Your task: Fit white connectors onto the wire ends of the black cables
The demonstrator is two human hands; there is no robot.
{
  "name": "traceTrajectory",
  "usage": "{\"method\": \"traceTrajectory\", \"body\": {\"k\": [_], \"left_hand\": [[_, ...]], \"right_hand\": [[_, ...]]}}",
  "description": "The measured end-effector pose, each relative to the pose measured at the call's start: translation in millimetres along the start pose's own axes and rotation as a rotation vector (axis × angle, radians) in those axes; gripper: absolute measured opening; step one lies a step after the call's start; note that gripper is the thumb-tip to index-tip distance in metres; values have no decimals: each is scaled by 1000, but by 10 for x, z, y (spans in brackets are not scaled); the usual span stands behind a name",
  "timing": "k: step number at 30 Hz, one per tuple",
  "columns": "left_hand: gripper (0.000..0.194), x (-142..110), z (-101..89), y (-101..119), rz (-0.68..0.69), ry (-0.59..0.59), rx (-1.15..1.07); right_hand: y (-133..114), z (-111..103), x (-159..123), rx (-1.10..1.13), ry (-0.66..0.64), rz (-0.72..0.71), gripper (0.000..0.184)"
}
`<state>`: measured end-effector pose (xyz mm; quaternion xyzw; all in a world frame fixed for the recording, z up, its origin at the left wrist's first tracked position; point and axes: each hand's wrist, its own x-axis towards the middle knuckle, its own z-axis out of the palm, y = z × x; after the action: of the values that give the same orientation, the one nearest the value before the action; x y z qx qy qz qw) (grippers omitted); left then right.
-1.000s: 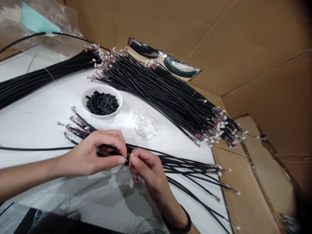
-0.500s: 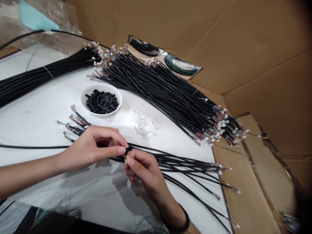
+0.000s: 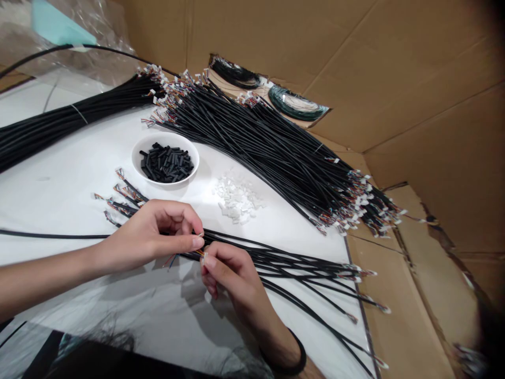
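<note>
My left hand (image 3: 152, 231) is closed in a pinch, thumb against forefinger, on a thin wire whose pale tip (image 3: 201, 235) shows at the fingertips. Just to its right, my right hand (image 3: 232, 271) pinches a small white connector (image 3: 205, 257). Short orange wires (image 3: 199, 252) run from this connector toward my left thumb. Loose blue and red wire ends (image 3: 170, 260) stick out below the left hand. A single black cable (image 3: 51, 235) comes in from the left and passes behind my left wrist. Behind both hands lies a loose bunch of black cables (image 3: 284, 255).
A white bowl (image 3: 136, 171) of short black tubes stands beyond my left hand. Right of it lies a pile of small white connectors (image 3: 239, 197). A big stack of black cables (image 3: 252, 142) and a tied bundle (image 3: 47, 123) lie farther back. Cardboard walls (image 3: 394, 68) enclose the table.
My fingertips have shifted only slightly. The blue and red wire ends below my left hand show more clearly. The whole view has moved a little.
</note>
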<state>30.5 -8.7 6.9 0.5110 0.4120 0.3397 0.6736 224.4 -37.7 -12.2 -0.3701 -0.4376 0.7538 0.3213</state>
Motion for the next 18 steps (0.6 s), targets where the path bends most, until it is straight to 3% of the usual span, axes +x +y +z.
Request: {"method": "traceTrajectory", "body": {"k": [18], "left_hand": [[10,-8,-33,23,122,-104,134]], "right_hand": [[6,-26,14,9,-4,-2,35]]}}
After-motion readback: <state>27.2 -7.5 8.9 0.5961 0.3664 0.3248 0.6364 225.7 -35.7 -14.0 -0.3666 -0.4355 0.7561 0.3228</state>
